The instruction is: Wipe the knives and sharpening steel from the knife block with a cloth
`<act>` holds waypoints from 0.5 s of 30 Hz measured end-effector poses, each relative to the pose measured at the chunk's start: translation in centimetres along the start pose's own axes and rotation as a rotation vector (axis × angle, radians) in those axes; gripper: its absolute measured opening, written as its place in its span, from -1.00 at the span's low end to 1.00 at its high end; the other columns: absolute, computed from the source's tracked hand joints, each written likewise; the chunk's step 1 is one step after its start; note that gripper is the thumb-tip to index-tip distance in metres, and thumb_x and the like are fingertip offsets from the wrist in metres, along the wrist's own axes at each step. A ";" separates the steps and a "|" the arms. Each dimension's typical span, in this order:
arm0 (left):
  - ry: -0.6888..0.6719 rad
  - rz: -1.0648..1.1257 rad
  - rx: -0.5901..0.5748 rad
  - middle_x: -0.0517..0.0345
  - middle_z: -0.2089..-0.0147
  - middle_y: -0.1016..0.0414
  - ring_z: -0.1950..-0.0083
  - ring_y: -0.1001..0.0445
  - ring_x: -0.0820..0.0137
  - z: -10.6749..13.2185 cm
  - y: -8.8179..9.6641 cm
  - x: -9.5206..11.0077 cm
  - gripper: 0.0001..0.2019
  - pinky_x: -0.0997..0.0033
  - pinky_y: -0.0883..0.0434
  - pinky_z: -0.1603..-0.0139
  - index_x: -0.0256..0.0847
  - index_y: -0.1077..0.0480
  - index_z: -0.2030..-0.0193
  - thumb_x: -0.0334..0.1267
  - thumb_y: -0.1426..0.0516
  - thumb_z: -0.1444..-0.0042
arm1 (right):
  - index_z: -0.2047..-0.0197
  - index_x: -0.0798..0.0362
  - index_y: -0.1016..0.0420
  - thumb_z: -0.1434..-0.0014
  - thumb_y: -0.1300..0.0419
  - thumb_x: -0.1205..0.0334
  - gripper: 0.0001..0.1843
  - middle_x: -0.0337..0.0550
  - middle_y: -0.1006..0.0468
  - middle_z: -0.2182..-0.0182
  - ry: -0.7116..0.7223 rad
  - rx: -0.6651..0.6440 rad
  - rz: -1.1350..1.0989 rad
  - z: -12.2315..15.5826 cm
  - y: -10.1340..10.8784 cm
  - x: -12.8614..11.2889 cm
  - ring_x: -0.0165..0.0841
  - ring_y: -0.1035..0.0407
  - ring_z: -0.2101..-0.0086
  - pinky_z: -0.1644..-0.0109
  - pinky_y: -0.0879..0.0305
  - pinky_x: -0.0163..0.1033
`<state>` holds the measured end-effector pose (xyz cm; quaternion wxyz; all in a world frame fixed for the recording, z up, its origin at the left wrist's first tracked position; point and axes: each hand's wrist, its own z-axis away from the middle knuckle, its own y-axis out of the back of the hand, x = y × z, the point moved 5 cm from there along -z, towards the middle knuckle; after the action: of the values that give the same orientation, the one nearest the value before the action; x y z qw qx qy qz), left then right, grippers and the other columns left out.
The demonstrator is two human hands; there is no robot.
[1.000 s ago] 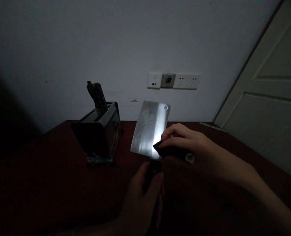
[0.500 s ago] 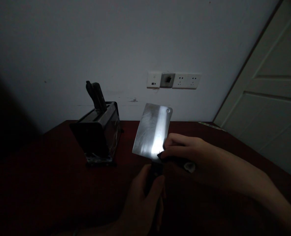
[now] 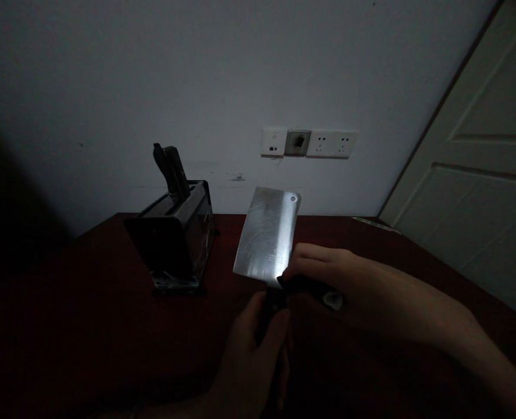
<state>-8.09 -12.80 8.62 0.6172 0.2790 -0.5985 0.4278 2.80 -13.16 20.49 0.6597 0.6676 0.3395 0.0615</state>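
My left hand (image 3: 255,343) is wrapped round the dark handle of a cleaver (image 3: 266,235), whose broad steel blade points up and away from me. There is a small hole in the blade's upper right corner. My right hand (image 3: 323,267) is closed on a short black object with a pale oval end (image 3: 314,291); I cannot make out its kind. Its pointed tip is close to the lower right corner of the blade, by the handle. Whether the tip touches the steel, I cannot tell.
A dark knife block (image 3: 170,233) with black-handled knives (image 3: 173,171) stands on the dark red table (image 3: 122,326) to the left. Behind are a wall with switches and sockets (image 3: 309,143) and, at the right, a white panelled door (image 3: 480,151).
The cleaver has shifted slightly down and left, and the bright glare on its blade has faded. My right hand and the black object have moved slightly with it.
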 end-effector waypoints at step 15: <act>-0.007 -0.021 0.037 0.38 0.59 -0.22 0.78 -0.09 0.68 -0.2 0.2 -0.2 -0.72 0.71 -0.09 0.83 -0.21 -0.19 0.28 -0.01 0.00 -0.14 | 0.19 -0.04 -0.51 -0.04 -0.08 0.52 -0.65 -0.16 -0.43 0.16 0.010 -0.033 0.116 -0.3 -0.6 -0.2 -0.43 -0.37 0.33 0.25 -0.30 -0.34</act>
<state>-8.18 -12.54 8.31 0.6141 0.2980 -0.5899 0.4313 2.29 -13.10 20.06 0.6641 0.6750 0.3024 0.1085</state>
